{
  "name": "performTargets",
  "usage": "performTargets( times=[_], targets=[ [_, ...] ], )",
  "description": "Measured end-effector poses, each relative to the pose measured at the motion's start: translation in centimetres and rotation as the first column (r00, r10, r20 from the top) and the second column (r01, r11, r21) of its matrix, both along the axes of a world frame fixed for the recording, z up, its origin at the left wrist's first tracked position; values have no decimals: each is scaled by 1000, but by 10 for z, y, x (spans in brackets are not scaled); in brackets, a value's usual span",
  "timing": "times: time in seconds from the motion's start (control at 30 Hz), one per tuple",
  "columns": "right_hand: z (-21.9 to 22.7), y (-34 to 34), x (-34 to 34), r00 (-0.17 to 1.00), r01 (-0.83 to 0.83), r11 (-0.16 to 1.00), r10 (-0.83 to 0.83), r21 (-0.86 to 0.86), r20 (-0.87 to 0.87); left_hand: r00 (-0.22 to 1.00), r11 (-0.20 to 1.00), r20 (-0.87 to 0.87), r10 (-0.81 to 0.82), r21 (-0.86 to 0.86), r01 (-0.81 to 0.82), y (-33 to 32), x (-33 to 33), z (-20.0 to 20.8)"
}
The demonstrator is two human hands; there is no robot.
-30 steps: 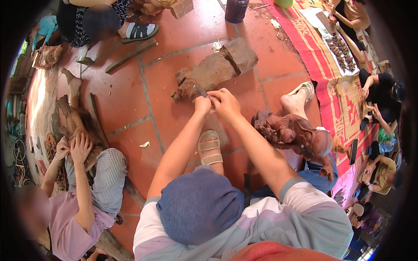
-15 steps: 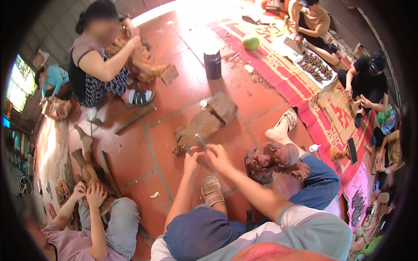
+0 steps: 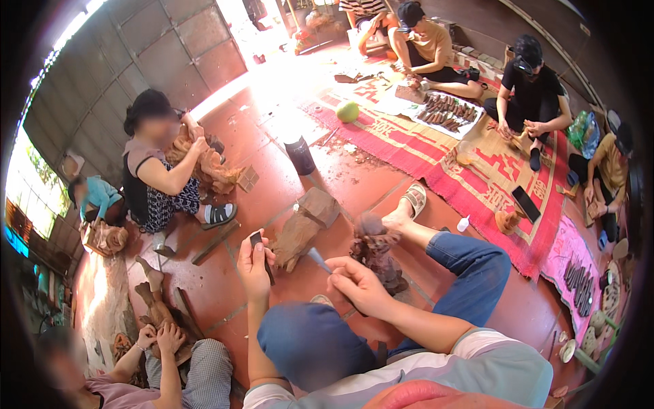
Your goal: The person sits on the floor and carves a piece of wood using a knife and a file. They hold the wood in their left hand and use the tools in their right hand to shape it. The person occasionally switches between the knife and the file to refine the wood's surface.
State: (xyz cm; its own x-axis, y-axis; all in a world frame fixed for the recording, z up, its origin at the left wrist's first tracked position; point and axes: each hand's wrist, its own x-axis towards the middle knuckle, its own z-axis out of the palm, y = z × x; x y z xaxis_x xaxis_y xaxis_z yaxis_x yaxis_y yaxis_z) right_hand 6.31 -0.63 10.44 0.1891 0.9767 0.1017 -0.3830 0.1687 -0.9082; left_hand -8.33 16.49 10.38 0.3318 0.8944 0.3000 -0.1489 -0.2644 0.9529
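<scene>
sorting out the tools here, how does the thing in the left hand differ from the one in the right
The left hand grips a short dark flat block, held roughly upright with its top poking above the fingers. The right hand pinches a slim carving tool with a pale blade, which slants up and left. The block is stubby and dark; the blade is narrow and light. Both are held above the red tiled floor, near the brown wooden carving.

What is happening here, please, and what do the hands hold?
A person sits on the red tiled floor among other people who work on wood carvings. The left hand holds up a small dark block. The right hand grips a thin chisel whose tip points toward a rough wood piece on the floor. A dark carving stands beside the person's leg.
</scene>
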Motion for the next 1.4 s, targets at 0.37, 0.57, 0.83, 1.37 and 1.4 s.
performTargets(
  times=[0.37,0.57,0.83,1.37,1.4],
  targets=[
    [-11,-146,51,914,362,921,-381,-146,-142,985,837,7,-172,528,142,-111,39,125],
    [-10,-182,66,815,549,832,-555,-82,-169,890,682,-159,-428,589,433,-185,94,132],
    [1,-188,89,940,335,919,-341,-208,9,720,696,76,-690,-205,688,-218,141,29],
    [-31,-171,150,868,232,940,-84,-251,489,764,831,-340,-548,-327,451,-204,135,42],
    [-30,-167,155,860,230,941,-78,-247,505,748,839,-384,-541,-305,450,-203,140,58]
  ],
)
